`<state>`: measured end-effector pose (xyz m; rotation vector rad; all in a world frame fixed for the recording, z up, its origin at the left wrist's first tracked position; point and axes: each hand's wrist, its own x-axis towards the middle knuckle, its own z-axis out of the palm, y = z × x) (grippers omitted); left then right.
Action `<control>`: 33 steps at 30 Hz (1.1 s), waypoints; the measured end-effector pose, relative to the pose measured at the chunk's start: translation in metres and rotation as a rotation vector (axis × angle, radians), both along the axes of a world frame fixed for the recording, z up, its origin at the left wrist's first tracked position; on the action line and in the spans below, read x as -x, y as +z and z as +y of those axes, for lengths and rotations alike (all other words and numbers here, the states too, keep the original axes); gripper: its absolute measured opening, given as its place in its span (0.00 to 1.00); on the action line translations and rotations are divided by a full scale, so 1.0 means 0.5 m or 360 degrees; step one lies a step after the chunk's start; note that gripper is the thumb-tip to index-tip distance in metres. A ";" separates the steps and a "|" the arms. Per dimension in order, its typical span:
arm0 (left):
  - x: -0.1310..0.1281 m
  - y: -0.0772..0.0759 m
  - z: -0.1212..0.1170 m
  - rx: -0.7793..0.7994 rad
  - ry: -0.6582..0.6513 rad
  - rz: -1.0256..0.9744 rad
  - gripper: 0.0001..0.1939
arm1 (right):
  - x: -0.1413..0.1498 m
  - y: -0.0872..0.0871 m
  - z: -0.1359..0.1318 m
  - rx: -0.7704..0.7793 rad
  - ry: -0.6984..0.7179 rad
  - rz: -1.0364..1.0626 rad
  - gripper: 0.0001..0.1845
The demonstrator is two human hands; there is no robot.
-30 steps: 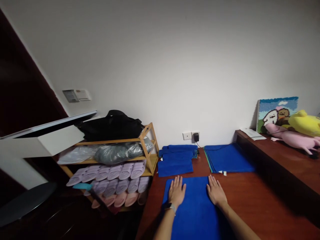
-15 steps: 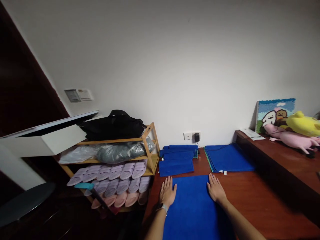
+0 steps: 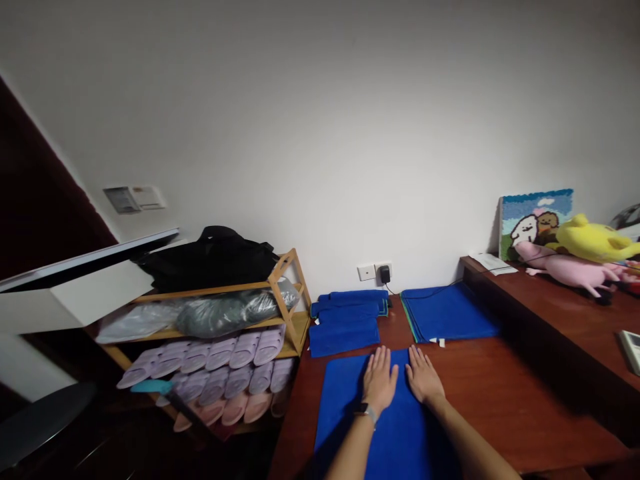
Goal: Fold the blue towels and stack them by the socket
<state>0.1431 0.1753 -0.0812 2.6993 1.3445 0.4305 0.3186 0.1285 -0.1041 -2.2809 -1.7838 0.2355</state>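
Two hands [image 3: 401, 383] flat, fingers extended | blue cloth [image 3: 345, 393], reddish-brown table [image 3: 500, 393] | white wall [image 3: 320, 133] behind

The reddish-brown wooden table [image 3: 505, 407] has a smooth, faintly shiny top. Taking the wall side as 12 o'clock from its visible middle, a wide blue cloth [image 3: 341, 390] lies flat towards 8 o'clock, its near end out of view. Folded blue cloths [image 3: 345, 337] overlap in a row at 10 o'clock, and a squared blue stack [image 3: 450, 313] with green edging lies near 12 o'clock
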 end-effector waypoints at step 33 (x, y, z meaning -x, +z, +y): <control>0.294 -0.015 0.060 0.0080 0.0515 0.0220 0.34 | 0.020 -0.001 -0.074 0.0037 -0.0006 0.0012 0.38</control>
